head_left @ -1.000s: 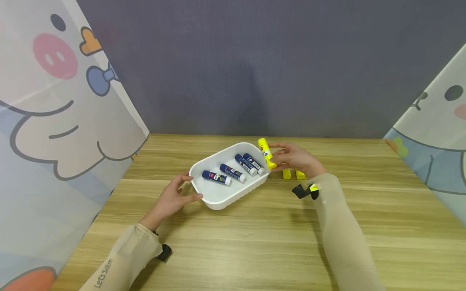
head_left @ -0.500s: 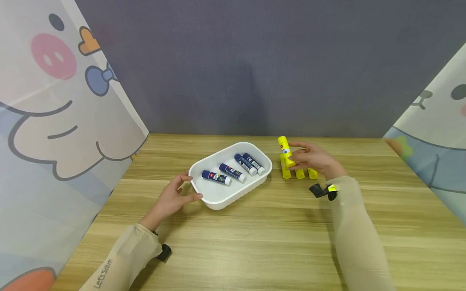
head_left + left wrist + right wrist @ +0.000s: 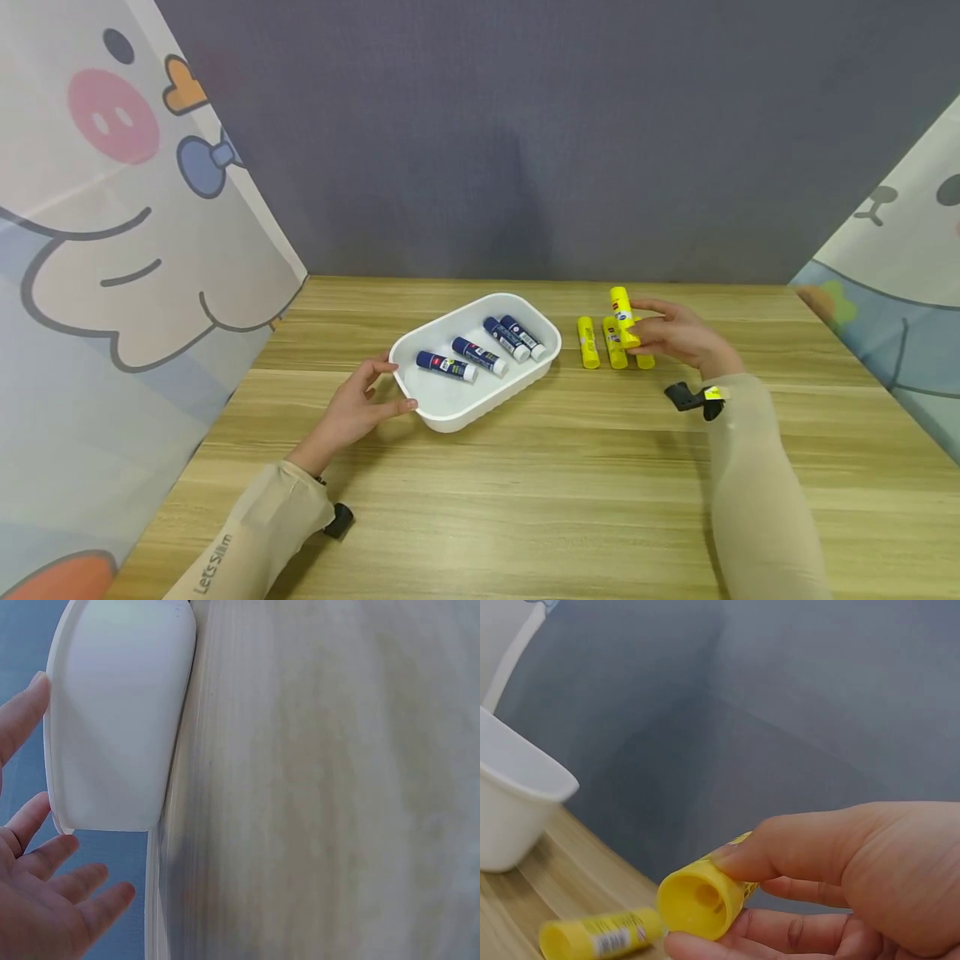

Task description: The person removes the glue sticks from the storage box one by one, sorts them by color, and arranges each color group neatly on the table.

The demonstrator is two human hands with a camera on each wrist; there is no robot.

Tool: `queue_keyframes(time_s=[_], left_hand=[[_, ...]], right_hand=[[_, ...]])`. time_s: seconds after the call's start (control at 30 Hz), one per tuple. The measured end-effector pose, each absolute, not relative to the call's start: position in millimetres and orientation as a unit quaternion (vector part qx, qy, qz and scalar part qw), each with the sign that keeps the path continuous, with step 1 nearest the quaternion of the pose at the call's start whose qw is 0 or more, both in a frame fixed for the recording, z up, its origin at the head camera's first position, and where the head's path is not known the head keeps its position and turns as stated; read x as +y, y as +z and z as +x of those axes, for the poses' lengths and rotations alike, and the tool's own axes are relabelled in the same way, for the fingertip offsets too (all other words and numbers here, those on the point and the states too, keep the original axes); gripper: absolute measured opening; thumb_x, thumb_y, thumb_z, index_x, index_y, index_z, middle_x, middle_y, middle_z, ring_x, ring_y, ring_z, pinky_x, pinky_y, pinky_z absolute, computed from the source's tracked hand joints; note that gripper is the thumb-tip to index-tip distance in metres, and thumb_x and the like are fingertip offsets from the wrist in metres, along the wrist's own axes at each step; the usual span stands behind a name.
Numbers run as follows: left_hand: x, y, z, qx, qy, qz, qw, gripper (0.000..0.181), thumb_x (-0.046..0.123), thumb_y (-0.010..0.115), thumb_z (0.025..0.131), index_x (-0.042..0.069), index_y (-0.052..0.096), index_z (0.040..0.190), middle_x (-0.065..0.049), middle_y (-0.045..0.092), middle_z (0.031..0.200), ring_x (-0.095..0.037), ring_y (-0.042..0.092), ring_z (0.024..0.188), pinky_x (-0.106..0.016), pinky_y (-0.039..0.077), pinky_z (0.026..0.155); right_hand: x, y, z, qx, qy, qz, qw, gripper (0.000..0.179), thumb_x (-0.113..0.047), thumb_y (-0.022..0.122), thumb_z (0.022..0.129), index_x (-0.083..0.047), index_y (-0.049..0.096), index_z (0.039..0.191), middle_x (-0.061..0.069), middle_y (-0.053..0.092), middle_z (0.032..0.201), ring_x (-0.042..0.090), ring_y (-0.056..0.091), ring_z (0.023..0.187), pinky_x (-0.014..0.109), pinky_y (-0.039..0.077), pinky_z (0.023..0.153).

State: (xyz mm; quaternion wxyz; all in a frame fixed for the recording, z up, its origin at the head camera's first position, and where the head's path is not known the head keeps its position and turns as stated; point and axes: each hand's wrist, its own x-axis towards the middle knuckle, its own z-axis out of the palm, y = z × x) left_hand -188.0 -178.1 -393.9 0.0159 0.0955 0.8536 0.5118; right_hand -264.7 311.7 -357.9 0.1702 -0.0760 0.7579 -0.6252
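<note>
In the head view my right hand [image 3: 682, 337] pinches a yellow glue stick [image 3: 624, 317] between thumb and fingers, held tilted above the table. The right wrist view shows the hollow end of this glue stick [image 3: 701, 904] facing the camera. Below it lie several yellow glue sticks, one of them [image 3: 588, 342] fully visible at the left of the row, another [image 3: 615, 343] partly covered. With thumb and index finger spread apart, my left hand [image 3: 356, 408] touches the left end of a white tray [image 3: 480, 408]. Inside the tray lie several dark blue glue sticks [image 3: 480, 356] with white ends.
The wooden table [image 3: 510, 500] meets a grey panel [image 3: 510, 150] along its back edge. Cartoon-printed sheets [image 3: 150, 250] stand at both sides. A black wrist device [image 3: 697, 398] is at the right cuff, with another [image 3: 340, 521] by the left cuff.
My right hand has moved right with the yellow glue stick, from the tray's right end to over the yellow row, uncovering the row's left glue stick. My left hand and the tray stay put.
</note>
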Motion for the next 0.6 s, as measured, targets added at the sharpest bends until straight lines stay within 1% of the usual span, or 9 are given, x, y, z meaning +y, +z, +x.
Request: queue_keyframes(time_s=[0.07, 0.1, 0.13, 0.23, 0.33, 0.4, 0.47, 0.53, 0.6], left_hand=[[-178, -394, -188, 0.854, 0.512, 0.096, 0.016, 0.056, 0.012, 0.083, 0.082, -0.005, 0.050, 0.124, -0.027, 0.033, 0.154, -0.047, 0.028, 0.142, -0.066, 0.027, 0.110], [-178, -394, -188, 0.854, 0.512, 0.096, 0.016, 0.056, 0.012, 0.083, 0.082, -0.005, 0.050, 0.124, -0.027, 0.033, 0.154, -0.047, 0.028, 0.142, -0.066, 0.027, 0.110], [-178, -394, -188, 0.854, 0.512, 0.096, 0.016, 0.056, 0.011, 0.082, 0.082, -0.005, 0.050, 0.124, -0.027, 0.033, 0.154, -0.047, 0.028, 0.142, -0.066, 0.026, 0.110], [-178, -395, -188, 0.852, 0.515, 0.095, 0.016, 0.056, 0.010, 0.082, 0.082, -0.005, 0.050, 0.124, -0.027, 0.033, 0.154, -0.047, 0.027, 0.142, -0.066, 0.026, 0.110], [-178, -395, -188, 0.851, 0.516, 0.095, 0.015, 0.056, 0.010, 0.082, 0.082, -0.005, 0.050, 0.124, -0.028, 0.033, 0.154, -0.047, 0.027, 0.142, -0.067, 0.026, 0.110], [-178, -395, -188, 0.852, 0.516, 0.094, 0.015, 0.056, 0.010, 0.082, 0.082, -0.005, 0.050, 0.124, -0.028, 0.033, 0.154, -0.047, 0.027, 0.142, -0.066, 0.027, 0.110], [-178, -394, -188, 0.853, 0.514, 0.095, 0.014, 0.056, 0.010, 0.082, 0.082, -0.005, 0.050, 0.124, -0.028, 0.033, 0.154, -0.047, 0.028, 0.142, -0.067, 0.027, 0.109], [-178, -394, -188, 0.853, 0.512, 0.095, 0.015, 0.056, 0.010, 0.082, 0.082, -0.005, 0.050, 0.124, -0.028, 0.033, 0.154, -0.048, 0.028, 0.142, -0.067, 0.027, 0.109], [-178, -394, -188, 0.853, 0.512, 0.095, 0.015, 0.056, 0.011, 0.082, 0.082, -0.005, 0.050, 0.125, -0.028, 0.033, 0.154, -0.048, 0.028, 0.142, -0.067, 0.027, 0.109]], right_hand=[[318, -361, -264, 0.760, -0.625, -0.066, 0.168, 0.068, 0.002, 0.048, 0.101, 0.006, 0.007, 0.156, 0.031, 0.034, 0.139, 0.011, 0.064, 0.091, 0.038, 0.056, 0.091], [321, -362, -263, 0.759, -0.626, -0.062, 0.167, 0.068, 0.002, 0.048, 0.101, 0.006, 0.007, 0.156, 0.033, 0.029, 0.143, 0.011, 0.065, 0.092, 0.037, 0.056, 0.091], [324, -364, -263, 0.758, -0.628, -0.056, 0.166, 0.069, 0.002, 0.047, 0.101, 0.006, 0.006, 0.156, 0.035, 0.027, 0.144, 0.012, 0.065, 0.091, 0.037, 0.056, 0.090], [332, -368, -261, 0.757, -0.631, -0.046, 0.164, 0.070, 0.001, 0.048, 0.101, 0.006, 0.005, 0.156, 0.037, 0.025, 0.144, 0.011, 0.065, 0.091, 0.037, 0.056, 0.091], [340, -371, -259, 0.758, -0.632, -0.038, 0.159, 0.071, 0.001, 0.049, 0.101, 0.006, 0.004, 0.155, 0.037, 0.029, 0.142, 0.010, 0.066, 0.092, 0.038, 0.055, 0.092], [346, -373, -258, 0.755, -0.635, -0.036, 0.159, 0.072, 0.001, 0.049, 0.101, 0.007, 0.002, 0.155, 0.031, 0.039, 0.135, 0.009, 0.066, 0.092, 0.038, 0.055, 0.091], [351, -374, -257, 0.748, -0.644, -0.031, 0.159, 0.074, 0.002, 0.050, 0.100, 0.008, 0.000, 0.155, 0.021, 0.050, 0.123, 0.010, 0.066, 0.091, 0.038, 0.056, 0.090], [356, -376, -256, 0.738, -0.655, -0.027, 0.160, 0.075, 0.003, 0.050, 0.100, 0.009, -0.001, 0.154, 0.009, 0.056, 0.113, 0.012, 0.067, 0.090, 0.036, 0.057, 0.087], [361, -378, -255, 0.725, -0.669, -0.023, 0.162, 0.076, 0.004, 0.051, 0.099, 0.010, -0.003, 0.153, 0.003, 0.058, 0.106, 0.013, 0.068, 0.090, 0.034, 0.058, 0.085]])
